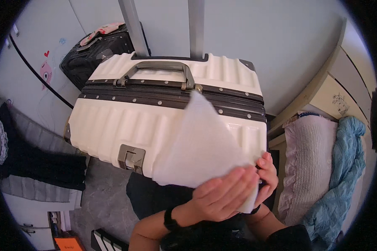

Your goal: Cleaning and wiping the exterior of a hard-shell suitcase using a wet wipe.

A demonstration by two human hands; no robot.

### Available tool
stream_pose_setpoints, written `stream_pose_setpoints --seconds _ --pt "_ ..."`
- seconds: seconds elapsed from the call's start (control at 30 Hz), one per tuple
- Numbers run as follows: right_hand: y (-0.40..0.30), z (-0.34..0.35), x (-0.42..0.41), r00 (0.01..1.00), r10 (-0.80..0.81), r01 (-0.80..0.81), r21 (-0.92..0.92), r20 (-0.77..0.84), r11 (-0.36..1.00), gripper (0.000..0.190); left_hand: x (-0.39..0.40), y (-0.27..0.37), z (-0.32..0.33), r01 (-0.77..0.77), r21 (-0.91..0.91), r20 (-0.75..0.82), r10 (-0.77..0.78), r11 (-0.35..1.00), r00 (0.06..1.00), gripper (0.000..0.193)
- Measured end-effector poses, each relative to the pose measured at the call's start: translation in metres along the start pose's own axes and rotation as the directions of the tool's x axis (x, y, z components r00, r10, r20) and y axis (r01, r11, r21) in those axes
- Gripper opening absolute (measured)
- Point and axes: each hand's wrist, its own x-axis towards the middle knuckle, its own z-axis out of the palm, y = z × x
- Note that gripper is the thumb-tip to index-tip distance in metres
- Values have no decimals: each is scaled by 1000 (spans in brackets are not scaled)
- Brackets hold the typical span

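Observation:
A white hard-shell suitcase (97, 122) with vertical ribs and a dark riveted frame fills the middle of the view, its grey carry handle (160, 66) facing up. Over its near right part lies a white cloth (201, 141), one pointed corner reaching the frame. My left hand (224, 194), a dark band on its wrist, holds the cloth against the suitcase's lower right corner with its fingers together. At the right edge of the suitcase my right hand (268, 177) curls its fingers around that corner; part of its grip is hidden. A metal latch (131, 158) shows on the near side.
Two raised metal trolley poles (196, 28) stand behind the handle. A black suitcase (103, 47) is at the back left against the white wall. To the right are a quilted pillow (311, 163) and a blue cloth (348, 166). Dark clothing (40, 160) lies at left.

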Motion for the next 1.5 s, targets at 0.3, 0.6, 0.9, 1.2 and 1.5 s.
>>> stream_pose_setpoints --seconds 0.3,0.6,0.9,1.2,1.5 --pt "16 -15 -2 993 -53 41 112 102 993 32 -49 -4 48 -134 -127 -14 133 983 991 36" --pt "36 -21 10 916 -291 297 21 275 955 54 -276 -105 89 381 -501 655 52 777 754 47" --pt "64 -19 21 967 -241 247 -64 84 967 57 -72 -82 -21 321 89 124 -331 943 936 84" --pt "74 -29 36 961 -266 272 -87 76 958 56 -102 -81 -11 208 176 279 -252 962 927 85" --pt "84 -47 41 968 -248 241 -150 -28 959 52 -41 -87 -35 410 -232 28 -415 882 909 61"
